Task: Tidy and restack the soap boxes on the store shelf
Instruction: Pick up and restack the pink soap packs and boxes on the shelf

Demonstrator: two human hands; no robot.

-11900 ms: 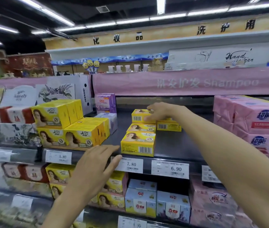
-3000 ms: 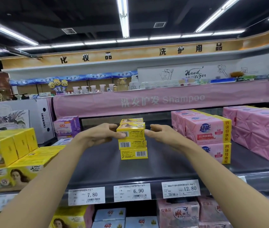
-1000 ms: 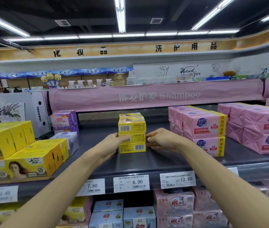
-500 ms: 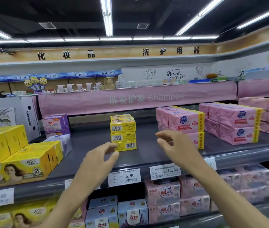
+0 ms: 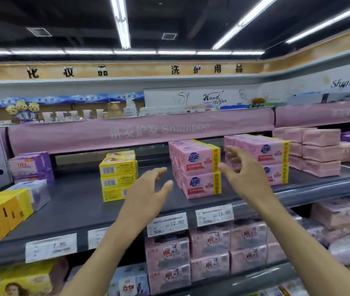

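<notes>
Looking through the head camera, we see our left hand and right hand raised in front of the shelf, fingers spread and loosely bent, holding nothing. Behind the gap between them, pink soap packs stand stacked near the shelf's front edge. The yellow soap boxes sit three high at the middle of the shelf, just left of our left hand, which partly covers the bottom box. Price tags line the front edge.
</notes>
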